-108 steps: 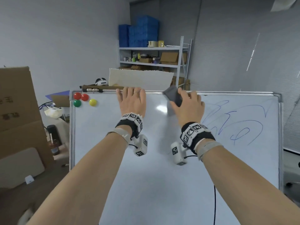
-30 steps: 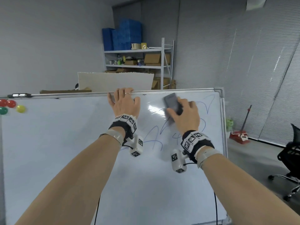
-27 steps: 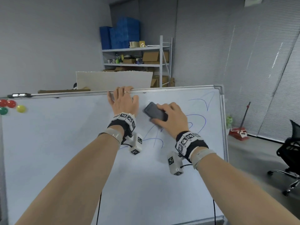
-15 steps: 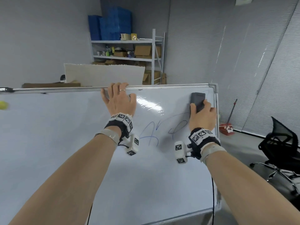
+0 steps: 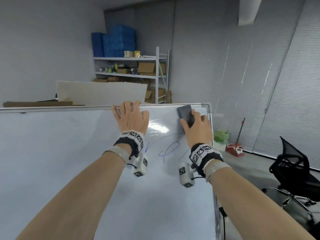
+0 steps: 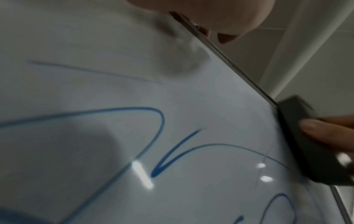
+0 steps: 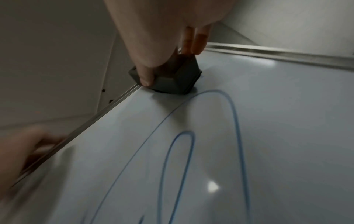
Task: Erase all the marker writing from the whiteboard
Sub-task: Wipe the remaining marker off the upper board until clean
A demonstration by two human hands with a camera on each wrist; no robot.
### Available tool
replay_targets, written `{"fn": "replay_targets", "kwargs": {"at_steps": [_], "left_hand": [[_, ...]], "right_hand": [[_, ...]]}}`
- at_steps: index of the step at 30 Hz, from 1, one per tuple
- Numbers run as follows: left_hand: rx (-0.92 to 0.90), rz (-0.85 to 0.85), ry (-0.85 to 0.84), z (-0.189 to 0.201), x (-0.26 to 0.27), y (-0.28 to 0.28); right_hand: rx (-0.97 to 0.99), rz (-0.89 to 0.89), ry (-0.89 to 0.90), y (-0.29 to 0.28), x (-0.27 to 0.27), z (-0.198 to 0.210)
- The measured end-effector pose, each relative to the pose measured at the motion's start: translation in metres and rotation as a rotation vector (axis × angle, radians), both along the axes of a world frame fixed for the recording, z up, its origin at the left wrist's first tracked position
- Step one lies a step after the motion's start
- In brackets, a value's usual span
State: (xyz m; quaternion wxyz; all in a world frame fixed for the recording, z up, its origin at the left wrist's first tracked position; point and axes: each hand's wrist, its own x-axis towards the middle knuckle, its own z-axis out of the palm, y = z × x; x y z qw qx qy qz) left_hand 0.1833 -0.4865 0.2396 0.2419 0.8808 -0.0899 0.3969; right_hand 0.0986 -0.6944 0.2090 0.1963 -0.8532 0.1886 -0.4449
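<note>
Metal-rimmed whiteboard [image 5: 69,153] across the lower frame. Carries blue marker loops [image 5: 168,149] at centre right, a dark eraser [image 5: 185,113] pressed flat under the right hand [image 5: 197,130] in the upper right corner, and the left hand [image 5: 132,121], hooked over the top rim.

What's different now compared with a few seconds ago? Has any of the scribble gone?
The right hand has swept the eraser across the whiteboard to its top right corner, wiping away the upper blue strokes. Only the lower blue lines remain. The left hand still holds the top edge, and the right hand still grips the eraser.
</note>
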Motion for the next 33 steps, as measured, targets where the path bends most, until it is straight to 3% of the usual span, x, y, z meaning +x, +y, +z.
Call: {"fn": "replay_targets", "kwargs": {"at_steps": [3,6,9,13,15,19,21,26,28,30,33], "left_hand": [[-0.021,0.042,-0.047,-0.006,0.002,-0.003],[-0.076,0.089,-0.051,-0.008,0.001,-0.013],[-0.12,0.087,-0.032,-0.006,-0.003,-0.033],[-0.081,0.034,-0.046,-0.004,-0.003,-0.056],[-0.063,0.034,-0.061,-0.005,-0.003,-0.055],[-0.006,0.017,-0.109,-0.011,0.0,-0.045],[-0.012,0.013,-0.11,-0.012,-0.001,-0.044],[-0.055,0.008,-0.127,-0.013,0.0,-0.041],[-0.046,-0.005,-0.143,-0.014,0.001,-0.04],[-0.044,-0.019,-0.149,-0.014,0.0,-0.039],[-0.014,-0.039,-0.156,-0.017,-0.005,-0.039]], "right_hand": [[0.133,-0.15,-0.054,-0.045,-0.002,0.0],[0.147,-0.211,-0.082,-0.056,0.0,0.0],[0.108,-0.073,-0.101,-0.041,0.005,0.0],[-0.095,0.123,-0.069,-0.029,0.01,0.001],[-0.118,0.062,-0.073,-0.04,0.008,0.001],[0.058,-0.145,-0.073,-0.067,0.001,-0.004],[0.046,-0.149,-0.105,-0.064,0.0,-0.01],[-0.077,0.263,-0.041,-0.015,-0.012,-0.037],[-0.134,0.313,-0.011,-0.008,-0.014,-0.041],[-0.143,0.265,0.008,-0.018,-0.015,-0.039],[0.032,0.047,-0.069,-0.049,-0.024,-0.041]]}}
